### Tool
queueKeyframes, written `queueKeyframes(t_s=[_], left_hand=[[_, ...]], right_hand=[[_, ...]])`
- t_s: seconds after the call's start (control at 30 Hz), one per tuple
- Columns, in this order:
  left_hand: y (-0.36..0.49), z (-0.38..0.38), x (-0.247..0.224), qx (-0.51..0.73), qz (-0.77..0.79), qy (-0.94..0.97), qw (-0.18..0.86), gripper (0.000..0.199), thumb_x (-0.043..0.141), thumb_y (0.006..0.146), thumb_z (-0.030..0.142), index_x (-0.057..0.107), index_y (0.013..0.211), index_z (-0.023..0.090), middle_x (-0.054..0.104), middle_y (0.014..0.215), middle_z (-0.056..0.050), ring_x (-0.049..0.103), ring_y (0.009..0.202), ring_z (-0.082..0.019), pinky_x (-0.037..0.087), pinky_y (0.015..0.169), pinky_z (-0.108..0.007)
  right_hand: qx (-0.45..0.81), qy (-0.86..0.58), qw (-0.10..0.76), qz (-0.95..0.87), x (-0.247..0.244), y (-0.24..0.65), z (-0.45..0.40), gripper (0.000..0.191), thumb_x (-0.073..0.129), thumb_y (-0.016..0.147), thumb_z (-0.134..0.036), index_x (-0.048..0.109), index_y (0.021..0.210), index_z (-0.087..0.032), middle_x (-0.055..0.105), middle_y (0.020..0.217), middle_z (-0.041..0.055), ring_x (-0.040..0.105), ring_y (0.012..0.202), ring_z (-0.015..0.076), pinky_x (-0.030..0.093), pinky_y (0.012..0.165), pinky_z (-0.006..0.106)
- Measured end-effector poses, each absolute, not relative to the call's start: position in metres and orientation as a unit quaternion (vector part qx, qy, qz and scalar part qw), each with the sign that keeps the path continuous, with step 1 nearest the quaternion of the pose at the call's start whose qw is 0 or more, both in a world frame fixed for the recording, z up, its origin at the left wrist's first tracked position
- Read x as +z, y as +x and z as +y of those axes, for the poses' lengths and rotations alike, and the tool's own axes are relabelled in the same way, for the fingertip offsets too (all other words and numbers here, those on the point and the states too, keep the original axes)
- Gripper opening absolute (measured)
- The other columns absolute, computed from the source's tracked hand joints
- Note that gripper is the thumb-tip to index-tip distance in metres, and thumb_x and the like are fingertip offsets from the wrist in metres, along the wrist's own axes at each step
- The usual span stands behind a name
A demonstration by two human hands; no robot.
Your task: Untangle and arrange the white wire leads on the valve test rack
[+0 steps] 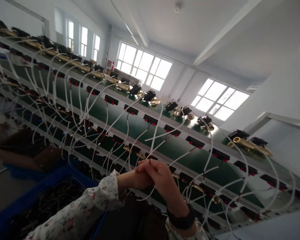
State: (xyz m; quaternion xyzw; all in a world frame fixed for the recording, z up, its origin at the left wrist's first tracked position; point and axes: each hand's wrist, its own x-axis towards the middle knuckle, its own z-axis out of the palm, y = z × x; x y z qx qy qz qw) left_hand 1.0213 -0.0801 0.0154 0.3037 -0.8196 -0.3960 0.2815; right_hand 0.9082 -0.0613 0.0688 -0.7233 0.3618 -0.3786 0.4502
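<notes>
In the middle of the head view my two hands are together in front of the rack, closed around the lower end of a white cable (153,141). My right hand (162,178) has its thumb and fingers bent at the cable and overlaps the left. My left hand (140,180) is curled in beside it, its fingertips mostly hidden. The cable rises from my hands to the top shelf, where brass valves with black actuators, such as this valve (154,101), stand in a row. Just above my hands is a black terminal with red clips (150,120).
A long tiered rack with green panels (137,128) runs across the view. More white cables hang from it, crossing each other. Black terminals with red clips line its rails. At lower left stands a blue crate (72,171) with dark contents, near a brown cardboard box (43,156).
</notes>
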Motion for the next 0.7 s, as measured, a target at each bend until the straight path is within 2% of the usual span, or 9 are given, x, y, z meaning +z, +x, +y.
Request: queueKeyframes(t_s=[0.07, 0.2, 0.27, 0.37, 0.43, 0.5, 0.57, 0.6, 0.7], left_hand=[[1.018, -0.081, 0.021, -0.4, -0.822, 0.306, 0.265, 0.02, 0.041, 0.075, 0.013, 0.04, 0.055, 0.018, 0.046, 0.055, 0.0, 0.044, 0.058, -0.013, 0.037, 0.058, -0.024], [1.012, -0.084, 0.023, -0.419, -0.819, 0.314, 0.233, 0.025, 0.038, 0.078, 0.012, 0.04, 0.054, 0.017, 0.044, 0.051, 0.002, 0.039, 0.046, -0.009, 0.033, 0.048, -0.022], [1.007, -0.085, 0.023, -0.416, -0.819, 0.32, 0.231, 0.024, 0.038, 0.08, 0.013, 0.041, 0.056, 0.016, 0.044, 0.053, 0.002, 0.039, 0.047, -0.008, 0.032, 0.048, -0.021], [1.004, -0.08, 0.024, -0.396, -0.821, 0.341, 0.229, 0.029, 0.037, 0.085, 0.022, 0.041, 0.057, 0.017, 0.041, 0.051, 0.002, 0.039, 0.047, -0.009, 0.032, 0.048, -0.022], [1.011, -0.068, 0.025, -0.358, -0.837, 0.347, 0.223, 0.027, 0.039, 0.087, 0.026, 0.047, 0.062, 0.017, 0.047, 0.054, 0.002, 0.044, 0.051, -0.01, 0.039, 0.058, -0.024], [1.032, -0.051, 0.023, -0.296, -0.862, 0.329, 0.246, 0.015, 0.052, 0.082, 0.031, 0.056, 0.086, 0.018, 0.06, 0.078, -0.003, 0.056, 0.074, -0.016, 0.041, 0.082, -0.033], [1.068, -0.035, 0.014, -0.226, -0.857, 0.328, 0.328, 0.052, 0.064, 0.073, 0.042, 0.047, 0.119, 0.022, 0.054, 0.117, -0.009, 0.047, 0.11, -0.026, 0.027, 0.101, -0.044], [1.09, -0.03, 0.007, -0.199, -0.829, 0.358, 0.381, 0.056, 0.061, 0.075, 0.046, 0.044, 0.124, 0.025, 0.048, 0.126, -0.01, 0.041, 0.118, -0.027, 0.026, 0.103, -0.045], [1.155, -0.039, -0.019, -0.095, -0.561, 0.551, 0.61, 0.033, 0.036, 0.09, 0.04, 0.051, 0.111, 0.021, 0.053, 0.115, -0.011, 0.046, 0.111, -0.023, 0.035, 0.096, -0.04]], right_hand=[[-0.427, -0.692, 0.458, 0.36, 0.071, 0.909, -0.058, 0.029, 0.049, 0.086, -0.038, 0.062, 0.069, -0.019, 0.07, 0.077, 0.0048, 0.063, 0.087, 0.0211, 0.046, 0.081, 0.034], [-0.438, -0.674, 0.477, 0.355, 0.066, 0.897, -0.064, 0.03, 0.043, 0.088, -0.04, 0.059, 0.077, -0.018, 0.069, 0.089, 0.0076, 0.062, 0.086, 0.019, 0.045, 0.083, 0.035], [-0.47, -0.663, 0.461, 0.356, 0.065, 0.889, -0.073, 0.032, 0.045, 0.087, -0.04, 0.056, 0.068, -0.017, 0.069, 0.08, 0.007, 0.063, 0.078, 0.0184, 0.046, 0.078, 0.034], [-0.62, -0.554, 0.423, 0.36, 0.067, 0.867, -0.092, 0.035, 0.047, 0.084, -0.044, 0.048, 0.06, -0.019, 0.065, 0.064, 0.0026, 0.062, 0.066, 0.0176, 0.048, 0.071, 0.036], [-0.663, -0.519, 0.351, 0.41, 0.068, 0.848, -0.099, 0.035, 0.046, 0.082, -0.049, 0.051, 0.063, -0.019, 0.066, 0.072, 0.0053, 0.063, 0.076, 0.0218, 0.047, 0.077, 0.043], [-0.635, -0.557, 0.201, 0.496, 0.061, 0.831, -0.094, 0.036, 0.049, 0.08, -0.051, 0.06, 0.076, -0.017, 0.065, 0.093, 0.0124, 0.057, 0.098, 0.03, 0.04, 0.087, 0.051], [-0.618, -0.582, 0.026, 0.528, 0.047, 0.824, -0.075, 0.037, 0.054, 0.077, -0.049, 0.062, 0.091, -0.015, 0.059, 0.111, 0.0166, 0.046, 0.113, 0.0355, 0.034, 0.092, 0.054], [-0.647, -0.58, -0.02, 0.494, 0.036, 0.827, -0.063, 0.033, 0.055, 0.078, -0.045, 0.063, 0.091, -0.015, 0.058, 0.111, 0.017, 0.046, 0.113, 0.0356, 0.037, 0.09, 0.051], [-0.647, -0.623, 0.025, 0.439, 0.004, 0.872, -0.036, 0.02, 0.054, 0.082, -0.037, 0.062, 0.076, -0.02, 0.065, 0.086, 0.0089, 0.06, 0.086, 0.0255, 0.048, 0.074, 0.038]])
